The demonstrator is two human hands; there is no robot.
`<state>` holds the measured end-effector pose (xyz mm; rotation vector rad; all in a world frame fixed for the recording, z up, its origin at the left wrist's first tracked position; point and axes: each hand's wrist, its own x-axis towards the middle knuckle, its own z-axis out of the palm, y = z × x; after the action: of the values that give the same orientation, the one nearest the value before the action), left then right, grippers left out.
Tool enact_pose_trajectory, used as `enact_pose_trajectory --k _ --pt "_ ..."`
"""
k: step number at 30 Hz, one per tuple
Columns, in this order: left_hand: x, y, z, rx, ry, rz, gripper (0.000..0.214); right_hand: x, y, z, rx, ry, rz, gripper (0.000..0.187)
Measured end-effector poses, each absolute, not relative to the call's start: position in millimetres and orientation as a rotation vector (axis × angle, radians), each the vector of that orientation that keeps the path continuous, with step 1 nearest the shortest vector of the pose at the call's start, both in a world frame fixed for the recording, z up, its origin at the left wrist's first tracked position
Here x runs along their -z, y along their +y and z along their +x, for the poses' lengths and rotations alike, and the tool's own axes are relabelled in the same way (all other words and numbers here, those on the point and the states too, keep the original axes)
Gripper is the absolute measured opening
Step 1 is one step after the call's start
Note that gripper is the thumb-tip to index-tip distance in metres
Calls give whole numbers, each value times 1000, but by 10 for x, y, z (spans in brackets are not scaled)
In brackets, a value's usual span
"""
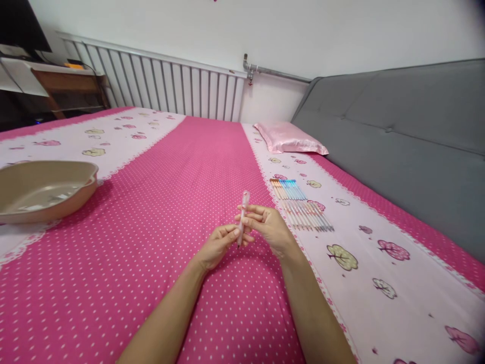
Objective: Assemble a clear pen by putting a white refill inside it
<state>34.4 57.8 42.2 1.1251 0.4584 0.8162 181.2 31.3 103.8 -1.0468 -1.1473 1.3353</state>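
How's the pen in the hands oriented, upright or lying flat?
Roughly upright. The pen stands near vertical above the bed, its tip pointing down, pinched between the left hand and right hand.

No words, numbers or brand marks can be read anywhere here. The bedsheet (189,167) bears only printed dots and trees.

Single head-worn view, forward and down over the bed (212,167), close above both forearms.
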Motion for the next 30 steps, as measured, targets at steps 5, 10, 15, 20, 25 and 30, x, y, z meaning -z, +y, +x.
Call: enact_pose_trajectory --k 5,10,15,20,25,30 --pt "-410 588 350 -835 489 1161 24 -1065 304 1798 -1329 -1122 -1076 38" --pt "-418 588 351 -860 549 1201 25 -1057 305 1783 -1317 -1122 -1077 38" --pt "-423 593 350 -873 538 1210 25 -1052 310 1778 -1313 -1120 -1077 38" --pt "-384 609 348 -883 552 1193 22 -1058 309 1770 -1311 -1121 -1077 36" --pt "-400 595 355 -890 578 1146 22 -1031 314 1750 -1298 -1143 -1099 37" --pt "-415 640 372 -1097 660 962 24 -994 340 1736 -1114 -1281 -1178 42"
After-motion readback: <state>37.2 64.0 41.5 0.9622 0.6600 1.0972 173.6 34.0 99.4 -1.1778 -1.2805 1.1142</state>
